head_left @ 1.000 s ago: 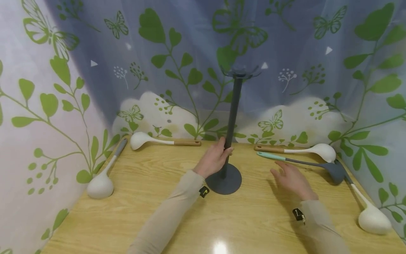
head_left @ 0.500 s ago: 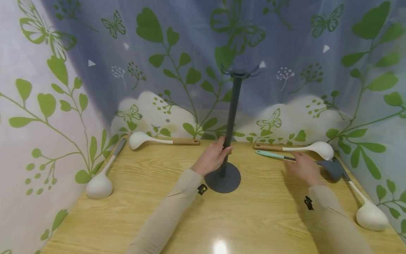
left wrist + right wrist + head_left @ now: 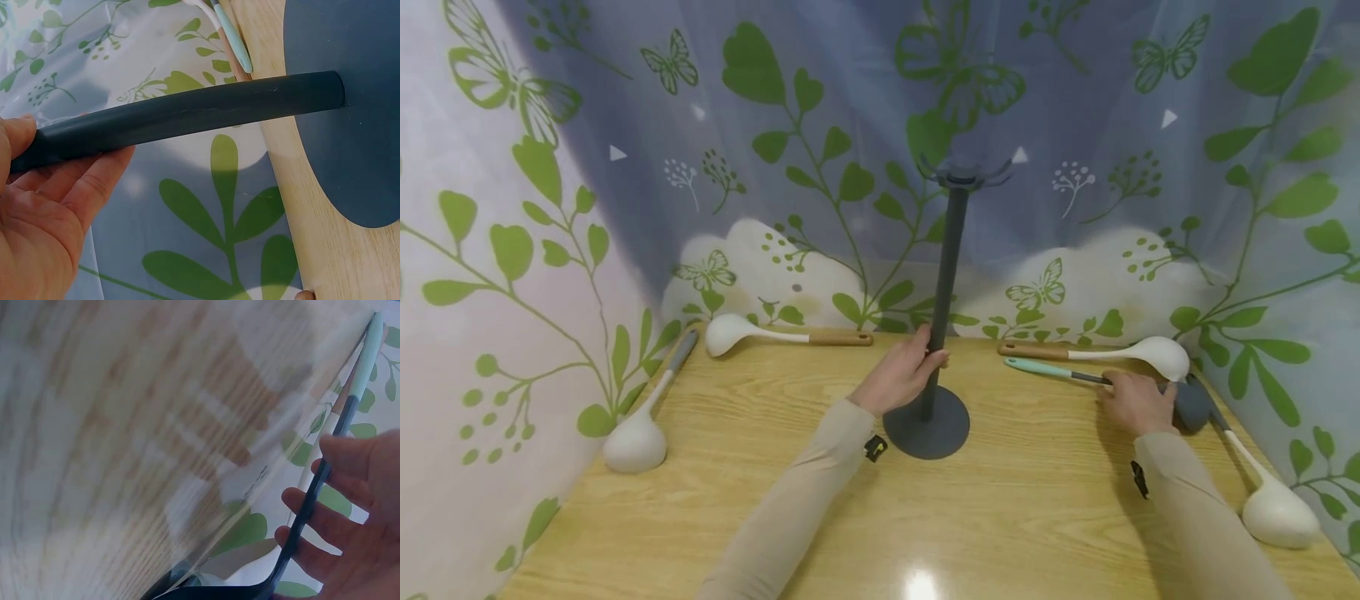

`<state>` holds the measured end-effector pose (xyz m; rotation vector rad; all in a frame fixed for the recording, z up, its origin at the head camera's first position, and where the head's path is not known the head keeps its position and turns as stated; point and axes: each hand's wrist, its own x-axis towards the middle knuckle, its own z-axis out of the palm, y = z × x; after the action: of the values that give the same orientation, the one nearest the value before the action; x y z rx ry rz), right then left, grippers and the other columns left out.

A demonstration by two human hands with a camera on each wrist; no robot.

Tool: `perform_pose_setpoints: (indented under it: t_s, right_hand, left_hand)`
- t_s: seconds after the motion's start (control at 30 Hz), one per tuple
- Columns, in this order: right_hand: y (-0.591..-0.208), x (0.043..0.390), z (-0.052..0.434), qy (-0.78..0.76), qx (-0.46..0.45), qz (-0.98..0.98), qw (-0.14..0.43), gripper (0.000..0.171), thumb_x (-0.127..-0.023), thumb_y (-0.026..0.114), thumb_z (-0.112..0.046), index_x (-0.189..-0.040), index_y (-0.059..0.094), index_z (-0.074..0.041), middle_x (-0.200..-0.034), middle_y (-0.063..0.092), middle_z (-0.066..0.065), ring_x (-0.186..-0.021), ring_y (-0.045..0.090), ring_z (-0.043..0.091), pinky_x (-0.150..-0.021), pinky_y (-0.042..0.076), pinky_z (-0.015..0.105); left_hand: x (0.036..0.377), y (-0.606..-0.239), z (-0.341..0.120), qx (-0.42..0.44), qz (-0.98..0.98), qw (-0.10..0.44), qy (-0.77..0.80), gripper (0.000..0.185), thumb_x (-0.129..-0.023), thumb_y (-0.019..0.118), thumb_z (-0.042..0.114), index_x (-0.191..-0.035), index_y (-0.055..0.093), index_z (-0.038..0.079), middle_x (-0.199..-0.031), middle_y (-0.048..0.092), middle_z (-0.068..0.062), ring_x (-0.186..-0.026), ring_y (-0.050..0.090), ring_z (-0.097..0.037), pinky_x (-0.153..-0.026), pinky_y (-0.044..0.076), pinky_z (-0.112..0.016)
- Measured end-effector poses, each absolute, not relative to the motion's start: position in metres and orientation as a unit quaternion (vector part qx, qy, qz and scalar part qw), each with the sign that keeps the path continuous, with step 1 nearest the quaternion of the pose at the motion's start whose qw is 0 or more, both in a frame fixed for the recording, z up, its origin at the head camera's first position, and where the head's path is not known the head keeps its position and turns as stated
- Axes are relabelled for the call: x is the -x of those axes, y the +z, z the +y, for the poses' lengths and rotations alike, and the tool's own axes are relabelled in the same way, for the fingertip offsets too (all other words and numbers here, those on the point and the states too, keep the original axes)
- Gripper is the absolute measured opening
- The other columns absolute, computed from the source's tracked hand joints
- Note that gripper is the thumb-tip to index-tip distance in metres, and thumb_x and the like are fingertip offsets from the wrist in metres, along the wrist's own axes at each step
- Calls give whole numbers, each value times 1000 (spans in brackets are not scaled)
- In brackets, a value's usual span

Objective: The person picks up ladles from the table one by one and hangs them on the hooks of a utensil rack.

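Observation:
My left hand (image 3: 898, 375) grips the pole of a dark upright utensil stand (image 3: 951, 258), low on the pole above its round base. The hooks at its top hold nothing. In the left wrist view, the thumb and fingers of my left hand (image 3: 47, 225) wrap the pole. At the right, my right hand (image 3: 1138, 404) holds the dark shaft of a ladle with a mint handle (image 3: 1037, 367). Its dark bowl (image 3: 1193, 408) shows beyond the hand. In the right wrist view, the thumb lies over the shaft (image 3: 306, 506), with the fingers behind it.
Along the back edge lie two white ladles with wooden handles, one at left (image 3: 724, 335), another at right (image 3: 1165, 357). White ladles with grey handles lie along the left side (image 3: 635, 442) and right side (image 3: 1279, 512). A patterned curtain (image 3: 850, 125) borders the wooden table (image 3: 985, 517).
My right hand has moved right, onto the mint-handled ladle's shaft, and its fingers have closed on it. My left hand has stayed on the stand's pole.

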<state>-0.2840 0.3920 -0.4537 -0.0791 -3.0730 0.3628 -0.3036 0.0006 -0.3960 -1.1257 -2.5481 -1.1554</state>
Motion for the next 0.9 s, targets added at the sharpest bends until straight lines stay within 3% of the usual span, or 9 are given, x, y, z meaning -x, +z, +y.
perform_pose_setpoints:
  t_s: [0.17, 0.33, 0.53, 0.9]
  right_hand:
    - [-462, 286, 397, 119, 21, -991, 49, 37, -96, 60, -16, -130, 58, -2, -120, 60, 31, -110, 48, 59, -94, -1, 87]
    - [-465, 285, 401, 115, 25, -991, 66, 31, -95, 60, -8, -126, 61, -2, -114, 58, 33, -107, 47, 60, -92, -4, 88]
    - [-461, 283, 401, 120, 23, -991, 62, 33, -93, 63, -8, -126, 61, -3, -115, 56, 34, -107, 46, 60, -92, -8, 88]
    - [-456, 281, 397, 124, 6, -989, 86, 31, -102, 46, -7, -131, 58, -9, -114, 54, 31, -103, 48, 56, -90, -2, 89]
  left_hand:
    - [303, -397, 1, 371, -841, 55, -390, 15, -105, 45, 23, -108, 47, 8, -100, 67, -6, -89, 67, -15, -68, 51, -27]
    - [303, -397, 4, 373, -842, 59, -386, 16, -105, 45, 23, -110, 48, 8, -100, 66, -5, -86, 65, -14, -67, 49, -27]
    - [304, -396, 4, 368, -837, 45, -403, 18, -105, 45, 22, -114, 48, 7, -108, 68, -10, -99, 69, -18, -79, 56, -31]
    - [303, -395, 0, 346, -836, 21, -425, 18, -104, 49, 27, -112, 52, 11, -107, 69, -7, -101, 69, -17, -83, 56, -32]
